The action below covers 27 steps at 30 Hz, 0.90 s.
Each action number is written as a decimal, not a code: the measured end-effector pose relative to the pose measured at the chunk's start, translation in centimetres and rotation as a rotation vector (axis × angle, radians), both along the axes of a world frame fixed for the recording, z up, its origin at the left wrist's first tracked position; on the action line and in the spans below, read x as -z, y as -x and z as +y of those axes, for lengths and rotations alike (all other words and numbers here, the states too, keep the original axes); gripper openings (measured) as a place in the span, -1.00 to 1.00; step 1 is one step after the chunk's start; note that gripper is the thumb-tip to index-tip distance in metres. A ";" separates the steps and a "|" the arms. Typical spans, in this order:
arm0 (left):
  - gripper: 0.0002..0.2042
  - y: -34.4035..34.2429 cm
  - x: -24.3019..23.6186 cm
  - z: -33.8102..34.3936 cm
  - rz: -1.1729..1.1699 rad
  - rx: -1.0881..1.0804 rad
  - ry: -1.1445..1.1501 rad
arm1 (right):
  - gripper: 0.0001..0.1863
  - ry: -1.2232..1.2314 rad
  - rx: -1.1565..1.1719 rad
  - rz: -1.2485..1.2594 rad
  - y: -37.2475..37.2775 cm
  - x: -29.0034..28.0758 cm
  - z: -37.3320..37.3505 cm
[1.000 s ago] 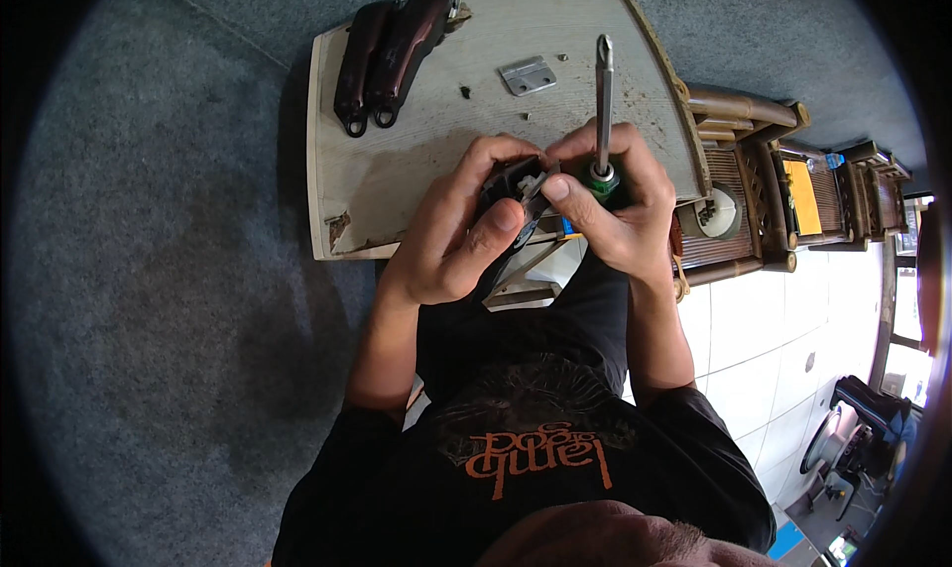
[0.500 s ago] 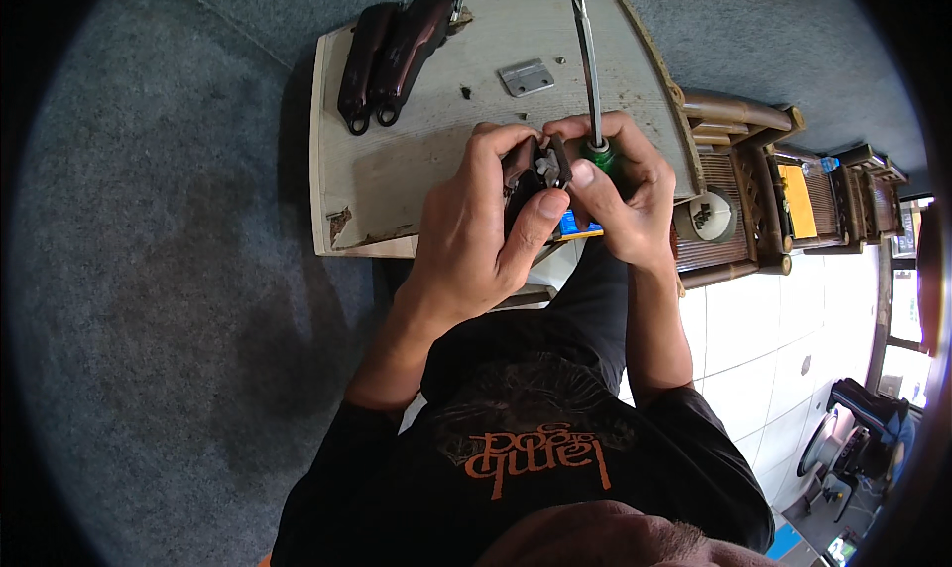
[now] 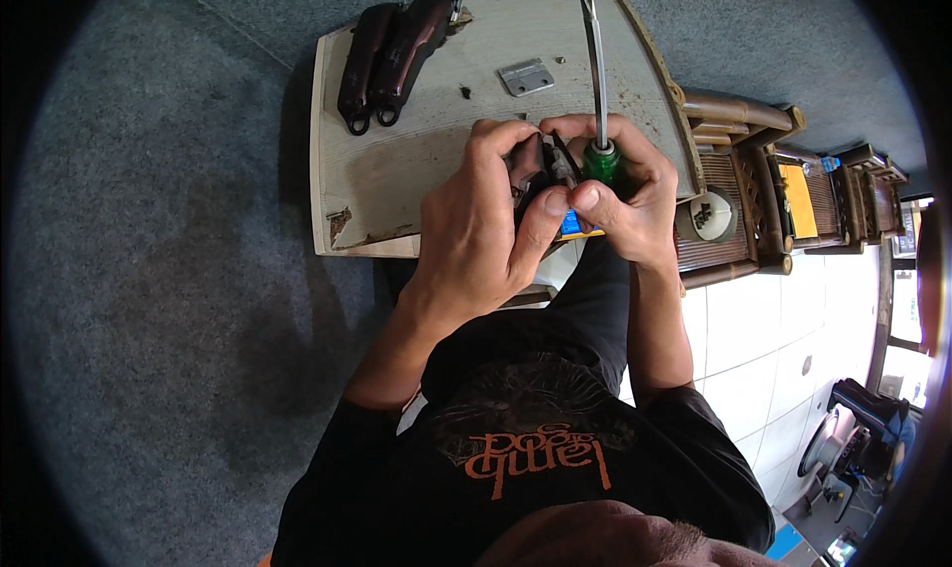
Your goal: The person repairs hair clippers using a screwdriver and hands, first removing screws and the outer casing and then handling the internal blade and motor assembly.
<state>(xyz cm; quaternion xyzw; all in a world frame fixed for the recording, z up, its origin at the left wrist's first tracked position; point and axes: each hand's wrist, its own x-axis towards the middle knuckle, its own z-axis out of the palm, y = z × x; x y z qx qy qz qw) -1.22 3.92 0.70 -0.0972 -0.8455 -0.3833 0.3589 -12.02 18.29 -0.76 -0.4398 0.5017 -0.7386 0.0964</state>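
Observation:
My left hand [image 3: 468, 215] is closed around a dark reddish-brown hair clipper [image 3: 528, 161], held end-on over the table's near edge. Light grey inner parts show at its opened head. My right hand [image 3: 643, 205] has a screwdriver [image 3: 598, 81] tucked in its palm, the green handle wrapped by the fingers and the long shaft pointing away from me. Its thumb and forefinger also pinch a thin dark piece at the clipper's head; the fingers hide most of it. Both thumb tips nearly meet there. On the table beyond lies a metal clipper blade [image 3: 527, 77].
Two more maroon clippers [image 3: 409, 56] lie side by side at the table's [image 3: 397, 175] far left. Small dark bits and a screw-like piece are scattered near the blade. To the right stand bamboo benches [image 3: 719, 175] with a white bowl [image 3: 710, 217] holding small dark things.
The thin dark piece at the clipper's head has tilted over, and my right thumb has moved down to its near end. The screwdriver's shaft has swung slightly right.

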 end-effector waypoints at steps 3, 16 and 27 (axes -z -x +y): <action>-0.59 -0.3 -0.4 0.0 -0.020 0.029 -0.028 | -0.49 -0.092 -0.012 -0.174 -0.9 -0.9 0.5; -0.53 -0.1 -0.7 -0.9 -0.193 0.085 -0.164 | -0.46 -0.076 0.048 -0.224 -0.8 -1.2 0.4; -0.43 1.4 1.8 -1.8 -0.069 0.254 -0.297 | -0.46 -0.128 -0.007 -0.208 -0.5 -1.2 0.3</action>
